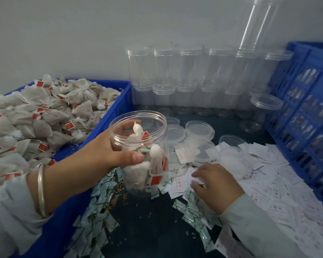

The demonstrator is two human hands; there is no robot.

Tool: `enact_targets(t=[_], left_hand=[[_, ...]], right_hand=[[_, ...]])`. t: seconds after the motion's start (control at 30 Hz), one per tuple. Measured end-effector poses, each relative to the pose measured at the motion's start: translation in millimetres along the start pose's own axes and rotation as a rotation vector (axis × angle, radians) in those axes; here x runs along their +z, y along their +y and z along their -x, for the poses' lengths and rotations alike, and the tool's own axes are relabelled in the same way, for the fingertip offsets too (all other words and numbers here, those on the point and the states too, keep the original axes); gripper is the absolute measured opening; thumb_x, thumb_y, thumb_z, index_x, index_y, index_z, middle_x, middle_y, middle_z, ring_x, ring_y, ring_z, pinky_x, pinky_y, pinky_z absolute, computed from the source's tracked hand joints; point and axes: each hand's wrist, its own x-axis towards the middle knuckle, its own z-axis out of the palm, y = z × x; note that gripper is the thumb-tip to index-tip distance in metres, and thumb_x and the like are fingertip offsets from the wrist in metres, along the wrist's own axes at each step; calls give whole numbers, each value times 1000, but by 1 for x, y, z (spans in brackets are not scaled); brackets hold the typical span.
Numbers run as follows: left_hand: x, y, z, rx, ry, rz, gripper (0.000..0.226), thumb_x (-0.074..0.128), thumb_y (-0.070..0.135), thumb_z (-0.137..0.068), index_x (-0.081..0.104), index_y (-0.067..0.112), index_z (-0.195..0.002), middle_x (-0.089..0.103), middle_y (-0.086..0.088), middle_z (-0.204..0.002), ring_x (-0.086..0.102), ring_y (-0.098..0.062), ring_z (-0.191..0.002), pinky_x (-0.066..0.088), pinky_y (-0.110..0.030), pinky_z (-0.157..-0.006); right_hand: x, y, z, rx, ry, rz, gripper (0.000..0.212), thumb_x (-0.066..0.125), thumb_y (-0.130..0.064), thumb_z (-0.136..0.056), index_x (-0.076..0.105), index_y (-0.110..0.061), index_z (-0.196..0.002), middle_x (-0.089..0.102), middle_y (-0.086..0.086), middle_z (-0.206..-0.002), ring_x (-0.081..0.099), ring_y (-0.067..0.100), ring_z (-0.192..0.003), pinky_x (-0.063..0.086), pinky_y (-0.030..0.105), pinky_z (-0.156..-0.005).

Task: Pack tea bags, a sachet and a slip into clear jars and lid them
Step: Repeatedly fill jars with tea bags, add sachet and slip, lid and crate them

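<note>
Two hands work over a dark surface (pixel 157 220). Left hand (pixel 108 151) holds a clear plastic jar (pixel 144 157) in a wide grip, thumb across the front wall and fingers curled behind, showing through the plastic; the jar is lidless, tilted slightly, and sits at the centre of the view. Inside it lie several soft pyramid tea bags (pixel 138 174) of pale mesh with knotted white tops and small red tags; I count about four, though they overlap. At 9 o'clock a blue plastic crate (pixel 117 108) is heaped with many more of the same tea bags. Right hand (pixel 214 185), at 4 o'clock from the jar, rests palm down with fingers bent on a spread of thin white paper slips (pixel 280 194) printed in red; whether it pinches one I cannot tell. Glossy green-and-white sachets (pixel 97 216) are scattered at 6 o'clock. At 12 o'clock stand two stacked rows of empty clear jars (pixel 186 77), roughly six across. About five round, shallow clear lids (pixel 199 130) lie at 2 o'clock, and a blue slatted crate (pixel 306 116) stands at 3 o'clock.
</note>
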Motion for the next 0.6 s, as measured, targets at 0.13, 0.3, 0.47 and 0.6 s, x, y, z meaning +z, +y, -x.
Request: enact_targets(t=[0.13,0.3,0.47,0.6], left_hand=[[1,-1,0,-1,4,-7,112,92,54,-26,50,29,-126,69,-1,-114,66,-19,-106,53,-30,-87],[1,-1,0,-3,-9,-41,117,92,54,-28,48,24,-131,67,-4,-117,64,-22,-109,43,-42,-97],[2,-1,1,-10,-32,-74,112,91,56,-30,49,27,-129,67,2,-118,64,-16,-109,48,-33,-91],[0,-3,0,-21,-3,-76,109,91,58,-25,50,36,-124,67,10,-117,64,-12,-108,46,-30,-89]], right_hand=[[20,-18,-4,-32,-32,103,50,50,-52,-88,50,-28,-132,29,-2,-150,22,16,-138,21,31,-110],[30,-18,-5,-59,-23,141,53,42,-57,-91,43,-33,-138,22,1,-154,13,16,-141,15,33,-113],[32,-17,-2,-61,49,23,36,46,-49,-93,61,-35,-123,37,-6,-145,22,13,-137,17,25,-108],[33,-14,2,-53,156,-98,23,57,-36,-92,72,-31,-107,50,-10,-133,34,14,-130,23,25,-103]])
